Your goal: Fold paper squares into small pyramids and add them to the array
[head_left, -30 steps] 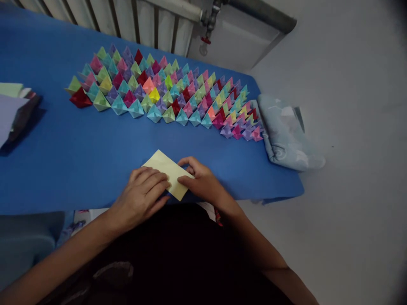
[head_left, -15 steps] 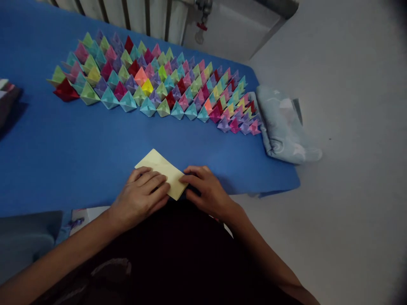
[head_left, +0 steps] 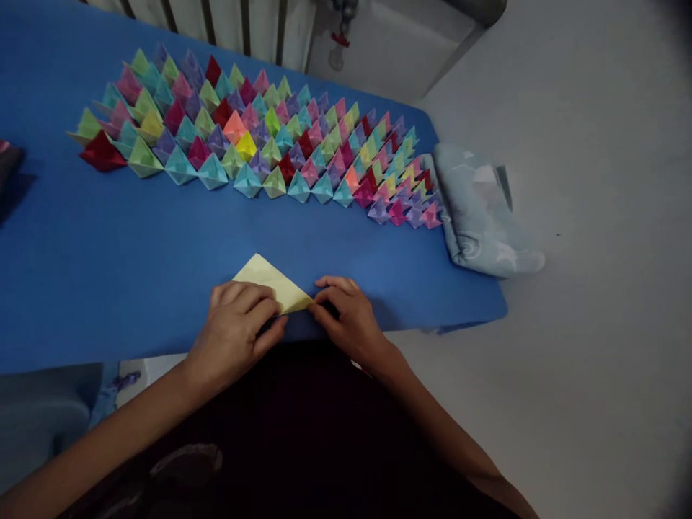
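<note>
A pale yellow sheet of paper (head_left: 270, 280) lies near the front edge of the blue table, its lower right part folded over so that it narrows to a point on the right. My left hand (head_left: 232, 324) rests over its lower left part, fingers bent and pressing it. At the right corner, my right hand (head_left: 349, 315) pinches the paper between thumb and fingertips. Beyond both hands stand rows of folded paper pieces (head_left: 272, 153) in many colours.
The blue table (head_left: 135, 267) has a folded grey-blue cloth (head_left: 476, 209) at its right end. A dark object (head_left: 8, 169) sits at the left edge. Behind the table are a radiator (head_left: 227, 25) and a red-handled valve (head_left: 340, 40).
The paper's lower right corner has been folded over, leaving a pointed right end. My right hand now pinches that end, and my left hand has shifted slightly left.
</note>
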The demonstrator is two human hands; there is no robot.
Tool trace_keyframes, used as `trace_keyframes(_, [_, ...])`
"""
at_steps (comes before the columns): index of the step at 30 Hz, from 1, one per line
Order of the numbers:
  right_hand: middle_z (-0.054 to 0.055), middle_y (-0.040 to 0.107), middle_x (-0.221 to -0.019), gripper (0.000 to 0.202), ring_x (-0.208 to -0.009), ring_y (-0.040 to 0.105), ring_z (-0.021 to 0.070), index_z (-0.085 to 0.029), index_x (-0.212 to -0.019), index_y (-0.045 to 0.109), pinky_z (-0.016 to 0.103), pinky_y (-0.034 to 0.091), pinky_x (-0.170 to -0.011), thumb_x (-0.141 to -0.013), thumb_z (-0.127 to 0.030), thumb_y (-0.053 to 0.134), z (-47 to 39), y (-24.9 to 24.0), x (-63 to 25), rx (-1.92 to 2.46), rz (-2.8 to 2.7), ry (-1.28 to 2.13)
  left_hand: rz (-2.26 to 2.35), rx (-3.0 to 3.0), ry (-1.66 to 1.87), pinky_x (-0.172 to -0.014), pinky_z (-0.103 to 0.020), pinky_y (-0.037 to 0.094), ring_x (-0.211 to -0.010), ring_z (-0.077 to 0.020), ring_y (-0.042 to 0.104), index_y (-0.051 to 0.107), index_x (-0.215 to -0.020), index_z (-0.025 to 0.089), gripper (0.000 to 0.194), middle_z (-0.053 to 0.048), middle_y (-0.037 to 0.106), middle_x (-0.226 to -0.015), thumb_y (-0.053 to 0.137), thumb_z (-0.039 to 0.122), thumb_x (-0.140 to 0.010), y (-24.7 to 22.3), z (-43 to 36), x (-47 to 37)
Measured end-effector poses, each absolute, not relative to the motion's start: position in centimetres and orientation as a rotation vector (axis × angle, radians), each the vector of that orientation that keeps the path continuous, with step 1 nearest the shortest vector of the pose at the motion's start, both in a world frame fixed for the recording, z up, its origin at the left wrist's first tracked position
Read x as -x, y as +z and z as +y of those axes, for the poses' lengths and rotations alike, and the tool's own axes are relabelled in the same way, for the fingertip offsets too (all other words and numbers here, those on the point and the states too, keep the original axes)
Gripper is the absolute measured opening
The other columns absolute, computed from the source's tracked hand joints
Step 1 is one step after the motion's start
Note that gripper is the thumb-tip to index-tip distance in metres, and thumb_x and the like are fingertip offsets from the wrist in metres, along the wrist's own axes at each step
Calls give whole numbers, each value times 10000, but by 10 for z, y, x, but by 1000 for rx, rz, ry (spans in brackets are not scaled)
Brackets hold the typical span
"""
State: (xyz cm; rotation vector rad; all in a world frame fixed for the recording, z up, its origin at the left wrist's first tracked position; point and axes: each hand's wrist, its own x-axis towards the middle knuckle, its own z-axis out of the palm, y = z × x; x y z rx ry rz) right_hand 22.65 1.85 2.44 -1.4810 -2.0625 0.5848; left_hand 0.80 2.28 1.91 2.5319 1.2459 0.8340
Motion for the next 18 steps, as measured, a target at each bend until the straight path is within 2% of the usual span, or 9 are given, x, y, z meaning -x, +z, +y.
trace_keyframes(8, [91, 665, -1138, 77, -1081, 613, 218, -201, -817, 648, 407, 483, -941, -889, -209, 622, 20, 31, -225, 1520, -2029, 660, 1315, -2412, 806, -791, -376, 384, -882, -221, 595, 659, -808, 186, 259, -55, 690, -914, 494, 297, -975, 17, 24, -11])
trace_keyframes(18, [91, 646, -1168, 123, -1132, 589, 229, -198, -745, 618, 413, 469, -970, -866, -200, 641, 20, 35, -220, 1652, -1950, 703, 1435, -2506, 756, -795, -407, 407, -906, -248, 588, 659, -803, 176, 289, -84, 690, -953, 484, 323, -981, 12, 27, -14])
